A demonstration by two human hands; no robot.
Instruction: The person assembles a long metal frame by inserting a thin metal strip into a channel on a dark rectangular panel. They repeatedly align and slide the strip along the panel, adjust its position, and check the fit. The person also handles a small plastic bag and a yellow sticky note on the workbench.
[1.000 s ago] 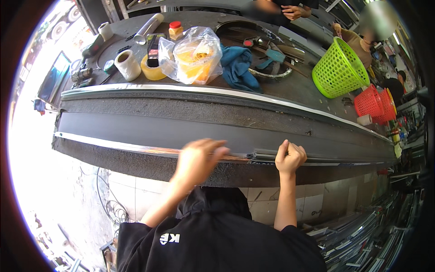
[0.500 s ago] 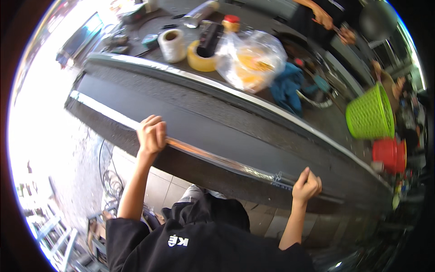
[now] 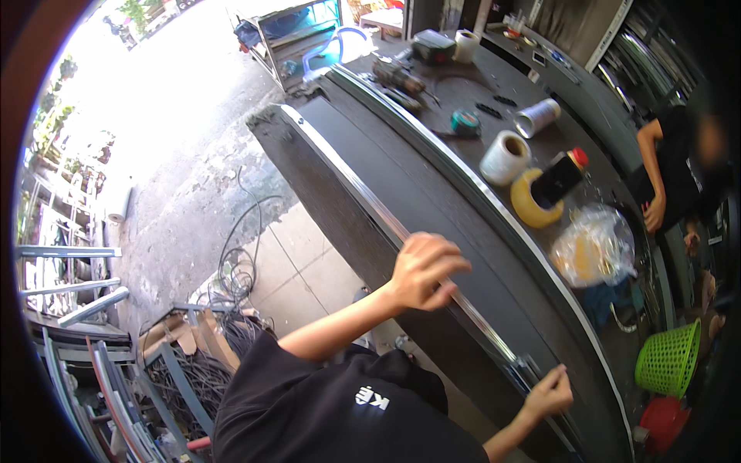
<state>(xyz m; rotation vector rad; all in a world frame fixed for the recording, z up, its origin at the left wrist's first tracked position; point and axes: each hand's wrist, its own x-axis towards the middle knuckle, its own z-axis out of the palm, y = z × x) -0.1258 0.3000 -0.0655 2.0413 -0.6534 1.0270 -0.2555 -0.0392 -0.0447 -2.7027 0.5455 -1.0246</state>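
A long, shiny metal strip (image 3: 363, 189) lies along the near edge of the dark workbench (image 3: 471, 224). My left hand (image 3: 428, 270) is over the middle of this strip, fingers apart and slightly curled, blurred by motion. Whether it touches the metal I cannot tell. Farther right, my right hand (image 3: 549, 395) is closed in a pinch beside the strip's darker end. What sits between those fingertips is too small to make out. Just left of that hand, something glossy and bunched, like clear film (image 3: 525, 369), catches light on the strip.
A second pale-edged rail (image 3: 494, 193) runs lengthwise behind. Beyond it lie a white roll (image 3: 505, 158), yellow tape (image 3: 536, 199), a plastic bag (image 3: 594, 247), a tape measure (image 3: 465, 122) and a drill (image 3: 397, 77). Another person (image 3: 668, 170) stands opposite; a green basket (image 3: 668, 359) is at right.
The view has swung toward the left, showing more floor. My left hand has loosened from its closed grip on the strip and its fingers have spread. My right hand stays pinched.
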